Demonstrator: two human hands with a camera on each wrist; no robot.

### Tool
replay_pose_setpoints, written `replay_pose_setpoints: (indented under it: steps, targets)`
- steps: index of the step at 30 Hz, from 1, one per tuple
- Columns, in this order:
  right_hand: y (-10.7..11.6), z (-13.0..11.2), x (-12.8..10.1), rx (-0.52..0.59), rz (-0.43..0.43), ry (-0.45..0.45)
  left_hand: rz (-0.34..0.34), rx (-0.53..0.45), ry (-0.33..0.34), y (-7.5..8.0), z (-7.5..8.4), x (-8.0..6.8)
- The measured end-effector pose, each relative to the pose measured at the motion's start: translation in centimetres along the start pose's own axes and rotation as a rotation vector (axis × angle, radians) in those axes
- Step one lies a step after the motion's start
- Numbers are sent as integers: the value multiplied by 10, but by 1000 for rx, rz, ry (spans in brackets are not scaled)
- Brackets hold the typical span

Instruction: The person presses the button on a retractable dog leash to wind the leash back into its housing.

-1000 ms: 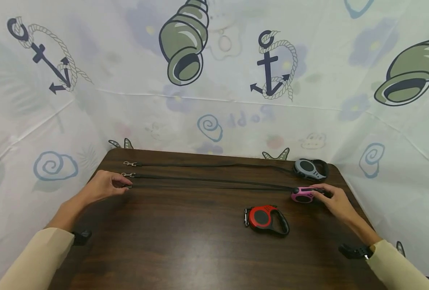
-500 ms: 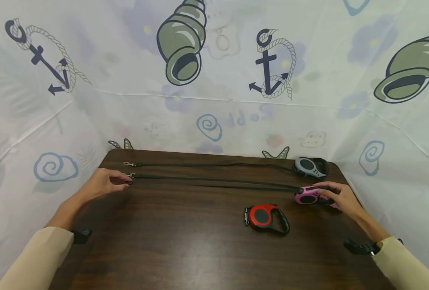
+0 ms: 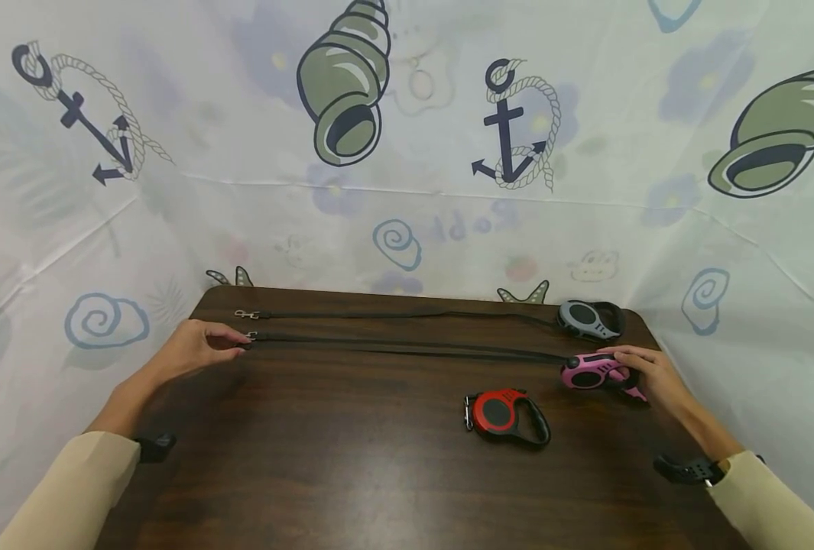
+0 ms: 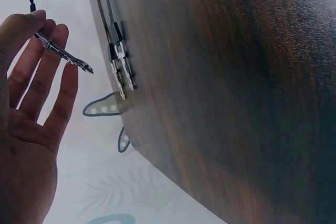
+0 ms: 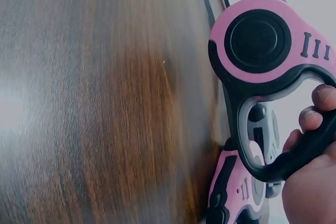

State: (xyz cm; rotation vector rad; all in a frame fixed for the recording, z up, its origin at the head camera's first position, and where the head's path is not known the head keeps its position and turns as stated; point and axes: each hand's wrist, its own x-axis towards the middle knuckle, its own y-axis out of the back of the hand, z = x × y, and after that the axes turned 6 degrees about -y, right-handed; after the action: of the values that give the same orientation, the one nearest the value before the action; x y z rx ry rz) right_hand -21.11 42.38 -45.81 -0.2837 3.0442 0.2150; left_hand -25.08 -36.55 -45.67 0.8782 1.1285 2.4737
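My left hand pinches the end of a black leash cord between thumb and fingertips, the other fingers spread. The metal snap clip at that end points out from the hand, above the table. My right hand grips the black loop handle of a pink retractable leash, fingers curled round it. Under it, in the right wrist view, lies a second pink retractable leash. Two more snap clips lie side by side on the table by its far left edge.
A grey retractable leash lies at the far right, its black cord stretched left across the brown table. Nearer the front lies a red retractable leash, its clip at the casing. Patterned white cloth surrounds the back and sides.
My right hand has moved slightly right with the pink leash, whose casing has turned. My left hand has shifted a little away from me, bringing its cord end beside the second cord's clip in the head view.
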Motion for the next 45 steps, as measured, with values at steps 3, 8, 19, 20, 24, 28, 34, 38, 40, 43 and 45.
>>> replay_pose_setpoints:
  steps: [3,8,19,20,24,28,34,38,40,43,45]
  targets:
    - [0,0,-1,52,-9,9,-1,19,15,0,0,0]
    - [1,-2,-3,95,-38,42,-2,42,22,0,0,1]
    - [0,-4,-3,116,-47,99,26,1,9,2,3,-3]
    - [-1,-4,-3,117,-46,102,28,2,6,2,3,-3]
    - [-2,-6,-3,125,-39,104,36,22,-5,2,3,-3]
    - [-6,-9,-2,95,-15,121,34,42,5,2,4,-1]
    - [-11,-11,1,103,-9,149,35,56,8,3,6,3]
    - [-13,-13,2,62,-12,144,45,63,-4,3,7,5]
    - [-15,-15,2,22,-6,120,47,60,-8,3,9,6]
    - [-20,-18,2,-62,16,72,48,58,-27,2,12,8]
    - [-22,-18,2,-95,29,49,47,64,-46,1,14,11]
